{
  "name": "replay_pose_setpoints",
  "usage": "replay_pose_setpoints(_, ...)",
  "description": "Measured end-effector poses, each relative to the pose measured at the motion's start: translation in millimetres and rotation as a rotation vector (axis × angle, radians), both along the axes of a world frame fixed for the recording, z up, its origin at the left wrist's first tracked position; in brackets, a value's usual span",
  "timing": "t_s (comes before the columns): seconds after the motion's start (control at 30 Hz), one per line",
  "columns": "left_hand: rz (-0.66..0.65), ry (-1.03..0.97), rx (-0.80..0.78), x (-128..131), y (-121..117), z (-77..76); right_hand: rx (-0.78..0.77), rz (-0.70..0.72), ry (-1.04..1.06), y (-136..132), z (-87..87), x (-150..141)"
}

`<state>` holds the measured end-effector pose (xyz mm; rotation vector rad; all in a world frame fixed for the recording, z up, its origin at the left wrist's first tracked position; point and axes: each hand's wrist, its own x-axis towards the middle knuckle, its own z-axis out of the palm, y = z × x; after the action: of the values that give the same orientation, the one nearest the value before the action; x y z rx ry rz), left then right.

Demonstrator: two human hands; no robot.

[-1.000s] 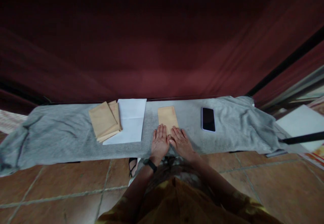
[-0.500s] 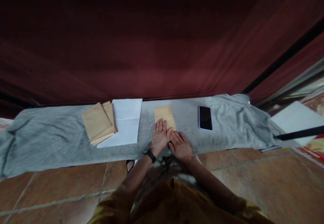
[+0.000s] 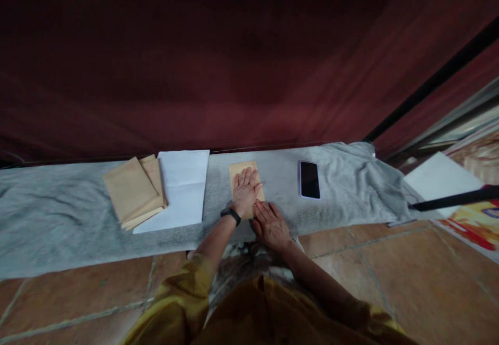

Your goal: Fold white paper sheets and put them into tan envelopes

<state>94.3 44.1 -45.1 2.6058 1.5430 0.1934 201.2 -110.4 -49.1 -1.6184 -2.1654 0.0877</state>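
Note:
A small brown paper envelope lies on the grey cloth in front of me. My left hand, with a dark band at the wrist, rests flat on it with fingers spread, covering much of its middle. Lower and to the right, my right hand lies flat with its fingertips at the envelope's near right edge. Neither hand grips anything. A fanned pile of brown envelopes sits to the left, partly over a white sheet of paper.
A phone with a pale case lies to the right on the grey cloth. A dark red curtain hangs behind the narrow surface. A black bar, a white sheet and a colourful printed sheet are at the far right.
My left hand has slid forward along the envelope, away from me. My right hand remains near the envelope's near edge. The whole view has shifted, so objects appear further left.

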Motion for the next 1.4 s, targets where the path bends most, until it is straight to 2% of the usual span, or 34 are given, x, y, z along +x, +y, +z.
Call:
replay_pose_setpoints(0.27,0.097,-0.003,0.028,-19,13,-2.4,-0.015,-0.001,0.0,0,-3.0,0)
replay_pose_setpoints(0.4,0.11,0.002,0.048,-32,9,-1.2,-0.028,-0.004,-0.023,0,-1.0,0)
replay_pose_setpoints(0.83,0.089,0.02,0.092,-70,-58,-3.0,-0.025,-0.02,-0.072,1,-3.6,-1)
replay_pose_setpoints(1.0,0.056,0.018,0.114,-79,-92,-1.4,-0.035,-0.02,-0.08,1,-4.0,-2)
replay_pose_setpoints(1.2,-0.144,0.026,0.112,-85,-128,9.0,-0.034,-0.023,-0.076,0,-4.9,-2)
replay_pose_setpoints(1.4,-0.236,0.035,0.107,-90,-131,12.9,-0.043,-0.002,-0.094,-1,-2.2,0)
